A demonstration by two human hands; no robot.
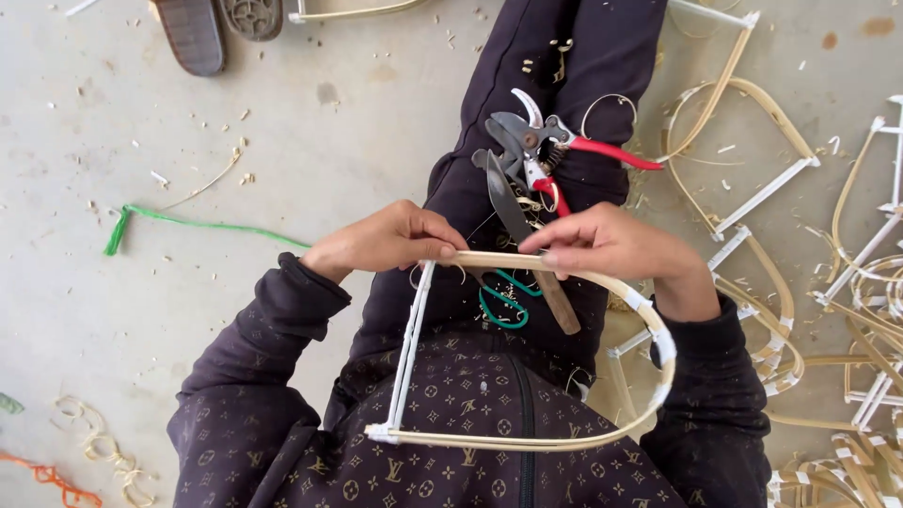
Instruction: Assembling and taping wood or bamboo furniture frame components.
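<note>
I sit on the floor with a bent bamboo frame [527,438] held over my lap, a D-shaped loop with white tape at its corners and a white straight bar on its left. My left hand [388,240] grips the top strip near the taped left corner. My right hand [609,243] pinches the same strip a little further right. On my dark trouser leg lie red-handled pruning shears [555,149], a knife with a wooden handle [527,243] and green-handled scissors [503,299], partly hidden under the frame.
Several finished bamboo frames [752,169] are piled on the concrete floor at the right. A green cord [188,224] lies left of my leg, a sandal [193,33] at top left, orange cord [52,478] and shavings at bottom left.
</note>
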